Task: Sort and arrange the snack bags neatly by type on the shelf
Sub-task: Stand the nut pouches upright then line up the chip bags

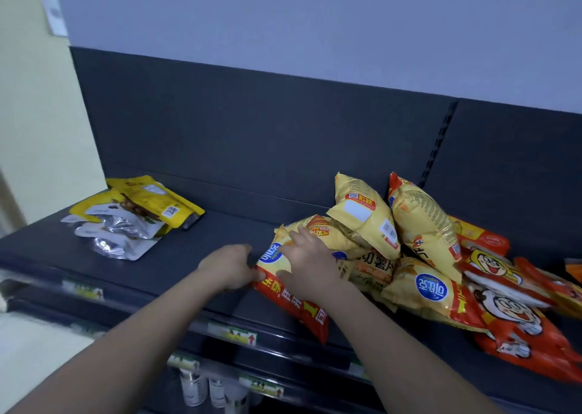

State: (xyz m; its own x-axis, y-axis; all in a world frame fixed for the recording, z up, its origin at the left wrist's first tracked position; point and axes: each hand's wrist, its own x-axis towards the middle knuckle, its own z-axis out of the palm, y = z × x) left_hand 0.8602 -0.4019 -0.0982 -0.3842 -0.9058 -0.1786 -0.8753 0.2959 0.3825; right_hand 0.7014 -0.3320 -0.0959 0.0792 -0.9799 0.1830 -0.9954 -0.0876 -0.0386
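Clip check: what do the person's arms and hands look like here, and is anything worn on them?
The left forearm and right forearm are bare down to the frame's lower edge; no sleeves show. The bare left hand and bare right hand have no gloves, and no ring, watch or wristband is visible. Neither shows any markings.

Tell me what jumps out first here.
The heap of yellow and red snack bags at the right end of the shelf dominates. The left hand and right hand hold its leftmost bag. A smaller pile of yellow and silver pouches lies far left.
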